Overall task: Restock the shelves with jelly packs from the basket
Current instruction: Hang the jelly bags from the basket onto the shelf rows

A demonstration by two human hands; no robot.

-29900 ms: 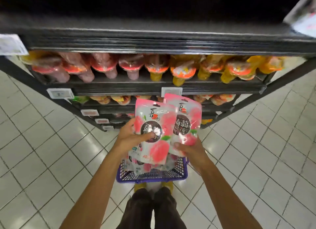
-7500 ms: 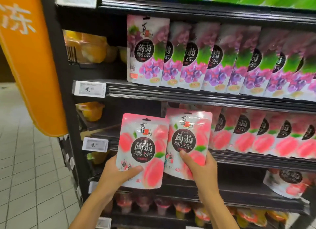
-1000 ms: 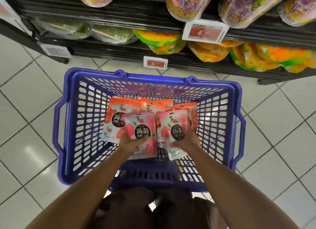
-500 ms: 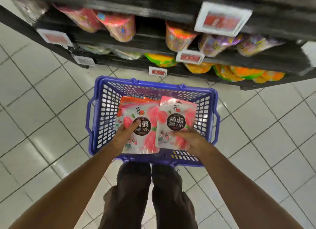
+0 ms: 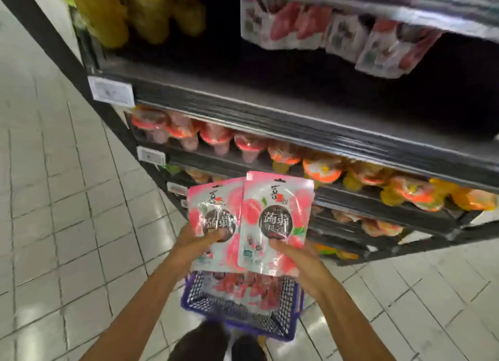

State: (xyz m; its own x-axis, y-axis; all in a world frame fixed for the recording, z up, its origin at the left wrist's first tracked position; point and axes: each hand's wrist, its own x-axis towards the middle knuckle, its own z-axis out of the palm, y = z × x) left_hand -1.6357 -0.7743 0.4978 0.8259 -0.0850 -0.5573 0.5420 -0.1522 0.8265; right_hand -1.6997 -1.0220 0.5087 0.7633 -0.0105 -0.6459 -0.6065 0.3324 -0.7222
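**A:** Where are our jelly packs now?

**B:** We hold two pink ones up in front of the shelves [image 5: 270,109], above the basket [image 5: 243,320]. Our left grip [image 5: 194,242] pinches the lower part of the left pack [image 5: 216,220], thumb across its front. Our right grip [image 5: 297,258] does the same with the right pack [image 5: 278,212], which overlaps the left one's edge.

**A:** How far along are we?

**B:** Partway, we judge. More pink packs [image 5: 243,282] lie in the basket, so we expect several more trips. These two aren't shelved yet. Similar packs [image 5: 297,26] stand on the upper shelf, though they're blurred.

**A:** And around us?

**B:** Dark shelves, rows of jelly cups [image 5: 216,135] lower down, white price tags [image 5: 111,91], and a pale tiled floor [image 5: 67,225] under the basket.
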